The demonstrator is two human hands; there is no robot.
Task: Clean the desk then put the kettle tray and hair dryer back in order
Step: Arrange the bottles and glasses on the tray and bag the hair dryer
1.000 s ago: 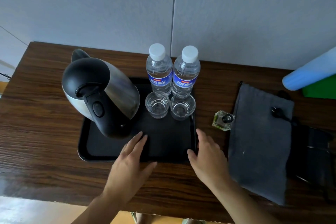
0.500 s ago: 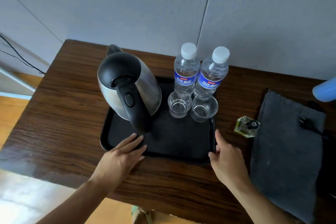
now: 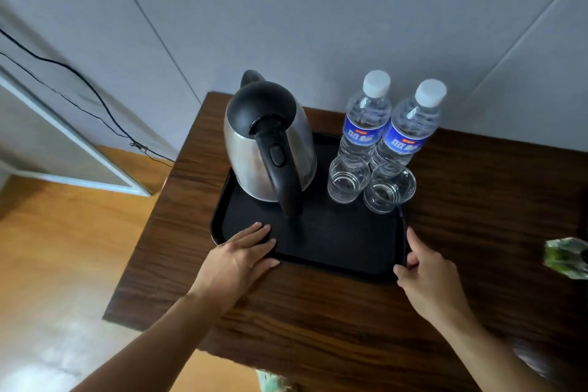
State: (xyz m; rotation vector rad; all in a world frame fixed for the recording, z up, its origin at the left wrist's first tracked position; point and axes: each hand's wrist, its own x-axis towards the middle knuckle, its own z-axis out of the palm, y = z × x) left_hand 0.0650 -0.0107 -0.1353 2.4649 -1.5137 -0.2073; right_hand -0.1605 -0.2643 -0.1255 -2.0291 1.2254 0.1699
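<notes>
Presses the left hand (image 3: 238, 259) flat, fingers straight, on the near left rim of the tray (image 3: 334, 242); pinches its near right corner with the right hand (image 3: 426, 274). Finds the tray at the left end of the desk (image 3: 318, 312), close to the edge. Risks, with a jerky shove, tipping the kettle (image 3: 270, 143), knocking the glasses (image 3: 348, 183) into the bottles (image 3: 366, 124), or overshooting that edge.

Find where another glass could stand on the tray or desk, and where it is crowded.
The tray's front is bare, between the kettle, the glasses, the left hand and the right hand. The desk right of the tray is bare. Crowded: the tray's back, with kettle, glasses and water bottles.
</notes>
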